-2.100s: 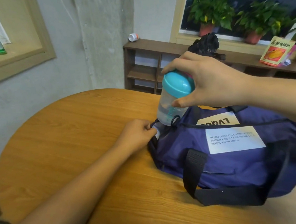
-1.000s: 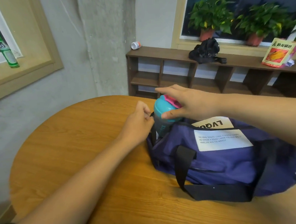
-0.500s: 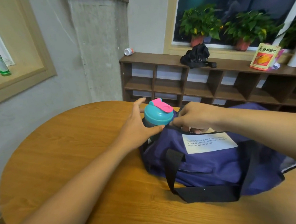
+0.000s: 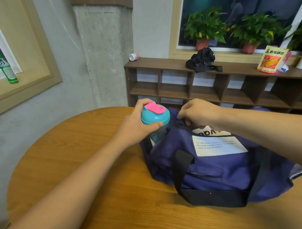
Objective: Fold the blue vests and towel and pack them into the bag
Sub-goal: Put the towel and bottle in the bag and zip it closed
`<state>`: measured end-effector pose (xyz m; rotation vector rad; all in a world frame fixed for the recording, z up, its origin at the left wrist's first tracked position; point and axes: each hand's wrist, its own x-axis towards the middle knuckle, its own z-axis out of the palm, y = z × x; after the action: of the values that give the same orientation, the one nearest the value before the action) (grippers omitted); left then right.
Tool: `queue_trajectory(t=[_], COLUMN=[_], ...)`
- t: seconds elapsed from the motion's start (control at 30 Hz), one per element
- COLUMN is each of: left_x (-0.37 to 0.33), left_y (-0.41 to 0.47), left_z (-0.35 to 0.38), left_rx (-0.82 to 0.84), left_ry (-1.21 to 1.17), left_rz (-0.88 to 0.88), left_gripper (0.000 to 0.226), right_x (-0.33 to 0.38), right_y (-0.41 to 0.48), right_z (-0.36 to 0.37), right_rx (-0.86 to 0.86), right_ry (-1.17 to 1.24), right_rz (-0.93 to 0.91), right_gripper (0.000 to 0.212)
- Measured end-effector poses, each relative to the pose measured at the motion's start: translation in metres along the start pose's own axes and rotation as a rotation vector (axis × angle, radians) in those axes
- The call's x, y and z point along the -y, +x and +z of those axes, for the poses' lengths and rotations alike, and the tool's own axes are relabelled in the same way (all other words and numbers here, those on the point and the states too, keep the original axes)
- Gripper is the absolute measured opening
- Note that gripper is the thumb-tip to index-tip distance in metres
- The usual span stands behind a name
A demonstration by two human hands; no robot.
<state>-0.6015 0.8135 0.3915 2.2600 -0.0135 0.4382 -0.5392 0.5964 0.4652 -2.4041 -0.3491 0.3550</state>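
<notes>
A dark blue duffel bag with black straps and a white label lies on the round wooden table. A shaker bottle with a teal lid and pink flap stands upright in the bag's left end, its lower part hidden inside. My left hand grips the bottle around its lid. My right hand pinches the top edge of the bag by the opening, just right of the bottle. No vests or towel are visible; the bag's inside is hidden.
Behind the table stands a low brown shelf unit with a black pouch, a can and a yellow packet on top. Potted plants line the window sill. A green bottle stands on the left sill.
My right hand let go of the bottle and moved to the bag's top edge. My left hand left the bag's end and took hold of the bottle's lid. The bottle sits deeper in the bag.
</notes>
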Motion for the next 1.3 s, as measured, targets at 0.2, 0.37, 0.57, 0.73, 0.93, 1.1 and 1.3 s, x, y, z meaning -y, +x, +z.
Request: queue_trajectory(t=[0.2, 0.37, 0.57, 0.73, 0.93, 1.1, 1.3], left_x=[-0.026, -0.037, -0.027, -0.038, -0.054, -0.059, -0.073], left_y=[0.008, 0.011, 0.006, 0.011, 0.015, 0.017, 0.020], left_z=[-0.022, -0.011, 0.001, -0.023, -0.029, -0.022, -0.022], left_rx=[0.060, 0.123, 0.139, 0.191, 0.196, 0.158, 0.157], left_ry=[0.109, 0.309, 0.487, 0.441, 0.235, 0.350, 0.382], left_rz=[0.087, 0.161, 0.099, 0.070, 0.154, 0.226, 0.197], left_gripper=[0.073, 0.078, 0.077, 0.072, 0.026, 0.038, 0.017], right_x=[0.015, 0.023, 0.023, 0.023, 0.018, 0.013, 0.013], right_y=[-0.008, -0.011, -0.007, -0.007, -0.016, -0.026, -0.036], right_z=[-0.037, -0.057, -0.045, -0.048, -0.057, -0.065, -0.066], right_rx=[-0.188, -0.219, -0.205, -0.125, -0.136, -0.192, -0.184], right_ry=[0.042, 0.005, -0.126, -0.172, -0.152, -0.231, -0.252], right_rz=[-0.133, -0.187, -0.243, -0.228, -0.296, -0.357, -0.400], right_gripper=[0.023, 0.025, 0.028, 0.024, 0.024, 0.019, 0.019])
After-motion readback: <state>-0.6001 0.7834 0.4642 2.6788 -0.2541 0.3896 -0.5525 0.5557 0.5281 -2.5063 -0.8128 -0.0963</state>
